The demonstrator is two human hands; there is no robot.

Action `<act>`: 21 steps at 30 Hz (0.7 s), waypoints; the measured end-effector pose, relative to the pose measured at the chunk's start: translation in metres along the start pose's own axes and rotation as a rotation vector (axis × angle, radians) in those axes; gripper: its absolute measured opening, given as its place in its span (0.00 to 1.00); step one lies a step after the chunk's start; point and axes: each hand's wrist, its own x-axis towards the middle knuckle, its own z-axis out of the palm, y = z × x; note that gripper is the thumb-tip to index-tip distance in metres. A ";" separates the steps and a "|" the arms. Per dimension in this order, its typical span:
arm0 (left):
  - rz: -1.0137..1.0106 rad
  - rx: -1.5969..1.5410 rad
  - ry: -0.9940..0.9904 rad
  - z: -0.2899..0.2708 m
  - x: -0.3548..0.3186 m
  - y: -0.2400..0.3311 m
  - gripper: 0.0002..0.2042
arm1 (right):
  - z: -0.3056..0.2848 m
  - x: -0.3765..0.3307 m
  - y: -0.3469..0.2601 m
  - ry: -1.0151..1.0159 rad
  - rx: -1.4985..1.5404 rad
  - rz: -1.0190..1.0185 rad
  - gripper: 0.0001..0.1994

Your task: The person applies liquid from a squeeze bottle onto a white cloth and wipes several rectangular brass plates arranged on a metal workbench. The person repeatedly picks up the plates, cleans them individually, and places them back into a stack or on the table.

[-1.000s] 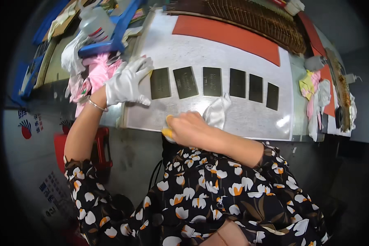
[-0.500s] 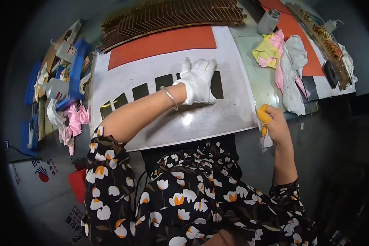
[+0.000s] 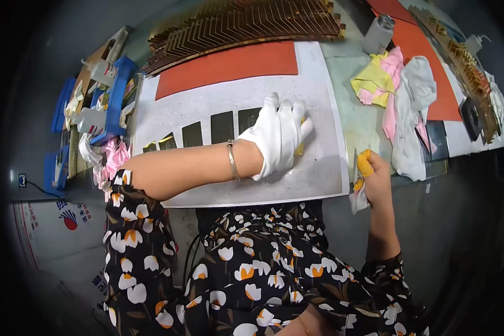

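Note:
My left hand (image 3: 277, 137), in a white glove, is closed over the right end of a row of thin dark rectangular plates. A small yellow edge (image 3: 299, 149) shows at its fingers; what they hold is mostly hidden. Beside the hand lies one dark plate (image 3: 249, 118), partly covered by the glove. Further left are another plate (image 3: 222, 128), a smaller one (image 3: 192, 135), and two more near my forearm. My right hand (image 3: 375, 178), with yellow finger covers, grips a white cloth (image 3: 358, 200) off the table's front right edge. A thin strip stands up by its thumb.
The plates lie on a white sheet (image 3: 313, 185). Behind them are an orange mat (image 3: 227, 70) and a ribbed brown rack (image 3: 246, 28). Cloths (image 3: 411, 112) and a metal-topped bottle (image 3: 379, 35) lie to the right. A blue tray (image 3: 117, 92) with white bottles stands left.
My left hand has gone from spread fingers to a curled grip and moved slightly nearer. The rightmost plate no longer shows on the sheet. My right hand keeps its hold; the view has shifted slightly.

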 end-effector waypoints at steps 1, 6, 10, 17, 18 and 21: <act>-0.014 -0.059 0.064 0.008 0.005 0.000 0.22 | -0.002 -0.004 -0.003 0.006 -0.002 -0.014 0.08; -0.116 -0.666 0.358 0.008 0.006 -0.004 0.31 | 0.002 -0.007 -0.005 0.030 0.051 0.035 0.09; -0.168 -0.744 0.444 0.046 0.001 -0.004 0.38 | -0.001 -0.005 0.002 0.009 0.072 -0.004 0.09; -0.290 -0.472 0.049 0.040 -0.052 -0.058 0.46 | -0.002 -0.005 -0.002 -0.025 0.061 -0.030 0.09; -0.266 -0.429 0.200 0.053 -0.054 -0.055 0.45 | -0.004 -0.005 0.001 -0.022 0.052 -0.061 0.09; -0.289 -0.475 0.159 0.065 -0.048 -0.054 0.44 | -0.004 -0.005 0.003 -0.015 0.077 0.009 0.09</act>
